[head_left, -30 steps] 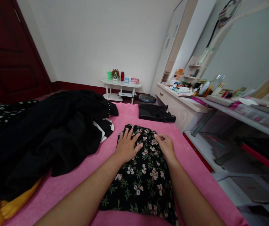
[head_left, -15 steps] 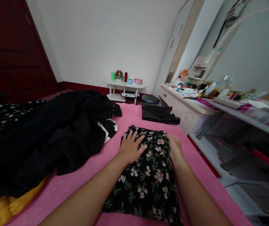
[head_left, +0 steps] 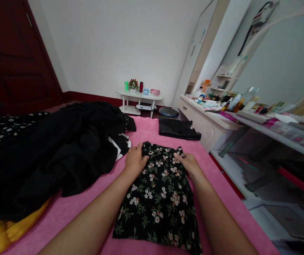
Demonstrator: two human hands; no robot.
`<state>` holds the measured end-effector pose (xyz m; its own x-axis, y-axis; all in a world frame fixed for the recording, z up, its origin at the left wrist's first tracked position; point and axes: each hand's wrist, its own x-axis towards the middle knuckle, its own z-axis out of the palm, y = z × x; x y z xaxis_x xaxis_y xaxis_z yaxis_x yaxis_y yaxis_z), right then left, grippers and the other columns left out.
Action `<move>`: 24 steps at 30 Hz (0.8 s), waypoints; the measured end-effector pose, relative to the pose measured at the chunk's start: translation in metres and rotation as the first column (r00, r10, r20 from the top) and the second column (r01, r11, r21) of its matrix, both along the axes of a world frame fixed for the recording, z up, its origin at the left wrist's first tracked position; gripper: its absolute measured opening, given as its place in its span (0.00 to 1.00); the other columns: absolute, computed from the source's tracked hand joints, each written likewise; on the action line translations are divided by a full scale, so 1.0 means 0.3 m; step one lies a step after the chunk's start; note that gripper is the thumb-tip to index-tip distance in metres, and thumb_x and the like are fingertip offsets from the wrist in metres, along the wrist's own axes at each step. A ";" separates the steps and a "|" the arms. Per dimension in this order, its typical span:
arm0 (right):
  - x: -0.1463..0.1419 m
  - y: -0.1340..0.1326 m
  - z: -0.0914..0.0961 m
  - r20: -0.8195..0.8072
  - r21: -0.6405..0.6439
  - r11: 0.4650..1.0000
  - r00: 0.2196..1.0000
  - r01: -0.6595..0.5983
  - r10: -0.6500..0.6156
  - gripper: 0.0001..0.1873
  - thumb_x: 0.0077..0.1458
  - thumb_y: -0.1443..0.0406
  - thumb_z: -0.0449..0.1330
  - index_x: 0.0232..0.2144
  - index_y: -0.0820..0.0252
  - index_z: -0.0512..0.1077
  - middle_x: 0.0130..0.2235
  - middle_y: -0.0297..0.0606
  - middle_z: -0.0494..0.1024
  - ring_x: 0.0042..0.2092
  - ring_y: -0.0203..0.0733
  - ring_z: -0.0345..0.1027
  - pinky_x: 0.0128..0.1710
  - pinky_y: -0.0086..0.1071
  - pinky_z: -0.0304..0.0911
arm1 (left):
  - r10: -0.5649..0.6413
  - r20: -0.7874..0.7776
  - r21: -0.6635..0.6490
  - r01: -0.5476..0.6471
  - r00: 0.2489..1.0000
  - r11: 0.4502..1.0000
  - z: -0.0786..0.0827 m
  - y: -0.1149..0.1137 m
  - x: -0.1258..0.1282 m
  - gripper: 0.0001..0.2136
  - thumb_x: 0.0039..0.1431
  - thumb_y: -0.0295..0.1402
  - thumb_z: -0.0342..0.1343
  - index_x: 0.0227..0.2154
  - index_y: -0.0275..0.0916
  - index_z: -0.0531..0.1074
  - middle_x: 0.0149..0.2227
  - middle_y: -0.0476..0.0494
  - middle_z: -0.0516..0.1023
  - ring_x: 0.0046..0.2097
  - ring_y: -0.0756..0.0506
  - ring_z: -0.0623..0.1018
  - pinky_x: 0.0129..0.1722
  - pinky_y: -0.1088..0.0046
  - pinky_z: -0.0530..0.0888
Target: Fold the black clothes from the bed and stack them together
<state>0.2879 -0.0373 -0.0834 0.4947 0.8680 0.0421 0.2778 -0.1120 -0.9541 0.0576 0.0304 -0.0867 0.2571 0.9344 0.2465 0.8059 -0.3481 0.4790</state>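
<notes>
A black floral garment (head_left: 159, 198) lies folded flat on the pink bedspread (head_left: 93, 198) in front of me. My left hand (head_left: 135, 160) grips its far left corner with fingers curled round the cloth. At the far right corner my right hand (head_left: 188, 163) pinches the fabric, which is bunched up between the two hands.
A big heap of black clothes (head_left: 61, 141) covers the left of the bed, with a yellow cloth (head_left: 16, 223) under it. A folded black garment (head_left: 178, 128) lies at the far end. A cluttered dresser (head_left: 215, 117) stands to the right, a small white table (head_left: 138, 101) by the wall.
My left hand went from lying flat and spread on the garment to gripping its far left corner. My right hand closed on the far right corner, and the far edge has bunched up.
</notes>
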 end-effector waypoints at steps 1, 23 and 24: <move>-0.021 -0.005 0.012 -0.129 -0.044 0.996 0.989 -0.082 0.076 0.14 0.37 0.57 0.68 0.25 0.61 0.76 0.25 0.39 0.79 0.28 0.47 0.74 0.29 0.37 0.69 | -0.006 0.037 -0.028 0.007 0.999 1.000 0.002 0.005 0.001 0.32 0.53 0.36 0.59 0.60 0.36 0.56 0.51 0.33 0.71 0.54 0.37 0.70 0.52 0.63 0.67; -0.016 0.064 0.592 0.186 0.699 0.711 0.980 -0.082 -0.070 0.19 0.39 0.66 0.66 0.38 0.61 0.73 0.40 0.37 0.79 0.42 0.44 0.72 0.47 0.44 0.66 | -0.497 0.775 0.460 0.190 0.390 0.867 0.631 0.109 0.059 0.33 0.45 0.22 0.62 0.57 0.38 0.61 0.53 0.44 0.71 0.54 0.40 0.71 0.55 0.61 0.67; -0.014 0.039 0.590 0.258 0.719 0.686 0.960 -0.114 -0.112 0.17 0.40 0.67 0.65 0.38 0.61 0.73 0.40 0.37 0.78 0.44 0.45 0.71 0.48 0.44 0.64 | -0.538 0.749 0.482 0.239 0.387 0.843 0.627 0.096 0.045 0.31 0.46 0.23 0.61 0.56 0.39 0.62 0.50 0.45 0.73 0.53 0.40 0.73 0.54 0.61 0.68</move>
